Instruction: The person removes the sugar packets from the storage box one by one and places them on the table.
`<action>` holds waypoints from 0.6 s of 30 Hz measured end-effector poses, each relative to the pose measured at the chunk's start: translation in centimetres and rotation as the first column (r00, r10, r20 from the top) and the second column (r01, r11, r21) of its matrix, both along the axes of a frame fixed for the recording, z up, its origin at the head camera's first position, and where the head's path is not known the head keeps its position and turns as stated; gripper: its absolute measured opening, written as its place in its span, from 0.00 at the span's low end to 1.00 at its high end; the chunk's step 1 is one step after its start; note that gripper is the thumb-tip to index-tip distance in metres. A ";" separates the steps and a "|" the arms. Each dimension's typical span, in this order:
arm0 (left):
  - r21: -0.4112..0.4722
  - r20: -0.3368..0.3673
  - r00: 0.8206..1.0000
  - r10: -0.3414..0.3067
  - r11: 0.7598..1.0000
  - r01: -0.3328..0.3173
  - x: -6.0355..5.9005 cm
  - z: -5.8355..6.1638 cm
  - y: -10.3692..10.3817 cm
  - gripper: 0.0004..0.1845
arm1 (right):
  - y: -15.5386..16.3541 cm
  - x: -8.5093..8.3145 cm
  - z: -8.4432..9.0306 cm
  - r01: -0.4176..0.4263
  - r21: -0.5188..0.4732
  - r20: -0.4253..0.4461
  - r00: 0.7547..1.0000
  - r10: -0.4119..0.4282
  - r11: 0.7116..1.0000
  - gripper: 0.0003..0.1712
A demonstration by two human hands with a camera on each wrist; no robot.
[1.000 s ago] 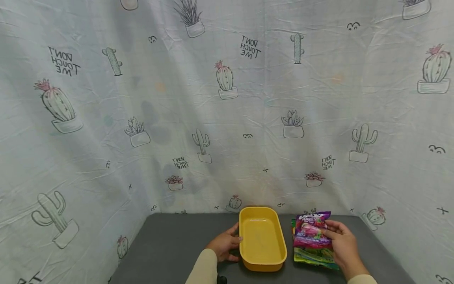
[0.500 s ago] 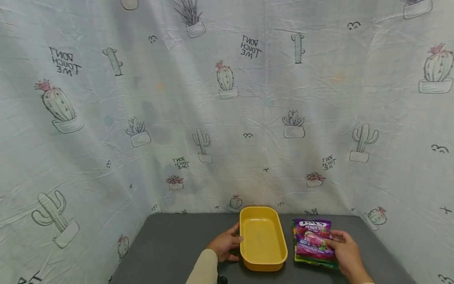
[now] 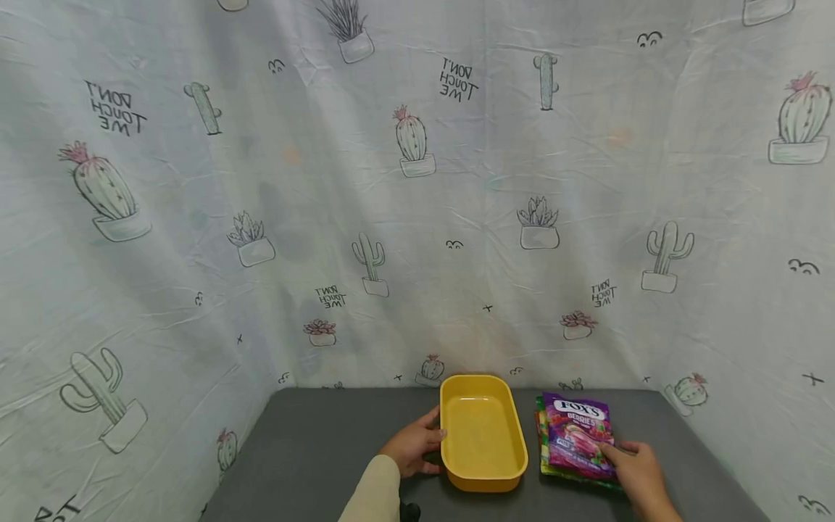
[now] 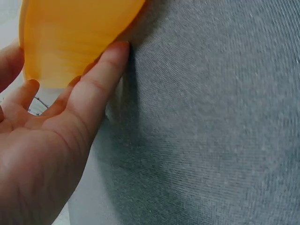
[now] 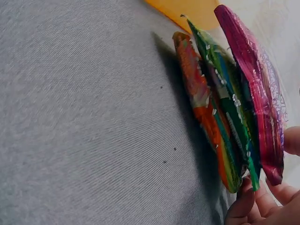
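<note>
The left hand rests on the gray table, fingers nearly straight, thumb and fingertips touching the left wall of the yellow tray near the table's front edge. The right hand pinches the near corner of the candy bags, stacked just right of the tray, purple bag on top.

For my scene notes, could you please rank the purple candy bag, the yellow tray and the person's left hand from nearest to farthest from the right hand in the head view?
1. Purple candy bag: on top of the stack, touched by the right hand at its near corner.
2. Yellow tray: left of the bags, mid-table.
3. Left hand: on the tray's far left side, against its rim.
</note>
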State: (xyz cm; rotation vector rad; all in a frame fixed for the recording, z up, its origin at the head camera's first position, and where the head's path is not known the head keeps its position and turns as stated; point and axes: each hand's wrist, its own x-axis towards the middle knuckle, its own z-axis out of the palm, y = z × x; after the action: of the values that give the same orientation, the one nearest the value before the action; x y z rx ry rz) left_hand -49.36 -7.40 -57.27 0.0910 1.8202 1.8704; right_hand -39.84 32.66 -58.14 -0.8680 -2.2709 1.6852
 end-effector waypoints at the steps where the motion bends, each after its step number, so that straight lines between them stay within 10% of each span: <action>1: -0.002 -0.006 1.000 -0.003 1.000 0.003 0.0 0.0 0.0 0.40 | 0.0 0.1 -0.1 0.000 -0.002 -0.007 1.000 0.000 1.000 0.44; 12: 0.091 -0.013 0.999 0.030 0.995 -0.029 0.3 -1.4 -1.0 0.42 | 0.6 0.1 0.9 -0.034 0.044 -0.079 0.996 0.037 0.998 0.48; 18: -0.040 -0.126 0.992 0.027 0.999 -0.032 0.7 -1.1 0.2 0.37 | 0.9 0.1 2.9 -0.067 0.164 -0.101 0.991 0.084 0.984 0.44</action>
State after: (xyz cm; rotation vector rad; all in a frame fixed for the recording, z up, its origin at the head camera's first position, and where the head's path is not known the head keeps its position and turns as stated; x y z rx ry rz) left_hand -48.65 -7.23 -58.41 0.1713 1.9530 1.8836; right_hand -39.70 33.58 -55.21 -0.6488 -2.3541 1.5123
